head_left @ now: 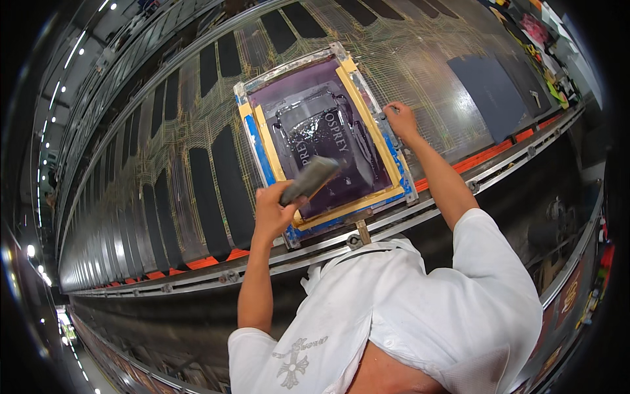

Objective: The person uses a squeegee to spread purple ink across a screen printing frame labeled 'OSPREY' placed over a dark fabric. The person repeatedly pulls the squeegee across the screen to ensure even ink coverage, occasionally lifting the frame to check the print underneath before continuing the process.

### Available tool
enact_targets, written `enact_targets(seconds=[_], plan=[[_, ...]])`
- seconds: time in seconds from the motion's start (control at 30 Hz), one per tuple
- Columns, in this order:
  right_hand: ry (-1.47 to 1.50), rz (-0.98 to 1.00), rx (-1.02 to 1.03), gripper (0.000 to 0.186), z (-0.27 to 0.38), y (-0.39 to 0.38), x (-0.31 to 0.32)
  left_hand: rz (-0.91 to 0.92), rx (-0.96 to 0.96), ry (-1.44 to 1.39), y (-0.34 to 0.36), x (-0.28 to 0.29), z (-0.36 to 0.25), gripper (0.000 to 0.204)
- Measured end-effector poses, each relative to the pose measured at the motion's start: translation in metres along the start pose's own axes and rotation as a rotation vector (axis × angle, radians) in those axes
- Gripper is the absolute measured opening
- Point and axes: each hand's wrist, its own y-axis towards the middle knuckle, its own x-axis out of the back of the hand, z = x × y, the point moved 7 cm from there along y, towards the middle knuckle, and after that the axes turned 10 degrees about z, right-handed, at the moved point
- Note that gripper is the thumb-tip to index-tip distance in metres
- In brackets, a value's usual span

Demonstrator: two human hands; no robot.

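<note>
My left hand [275, 210] grips a dark grey squeegee [308, 177], tilted over the lower left of a purple printing screen [364, 167] with glossy ink and pale lettering. Yellow and blue tape lines the screen's metal frame [289, 67]. My right hand [401, 121] is closed at the frame's upper right side, its fingertips on the metal edge. Whether the squeegee's blade touches the screen I cannot tell.
The long printing table [433, 85] holds rows of dark fabric strips [220, 190] and, at right, grey-blue sheets [482, 95]. A metal rail [184, 281] runs along the near edge, above orange strips [453, 164]. Assorted items [538, 33] lie at the far right end.
</note>
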Motion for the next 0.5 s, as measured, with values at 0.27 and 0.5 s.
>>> enact_targets(seconds=[0.27,0.5], plan=[[-0.114,0.006,-0.018,0.039,-0.006,0.0,-0.016,0.366,-0.568,0.416,0.076,-0.035,-0.03,0.046],[-0.076,0.038,-0.084,0.046,-0.001,-0.01,-0.022,0.536,-0.726,0.352,0.15,-0.104,-0.051,0.046]])
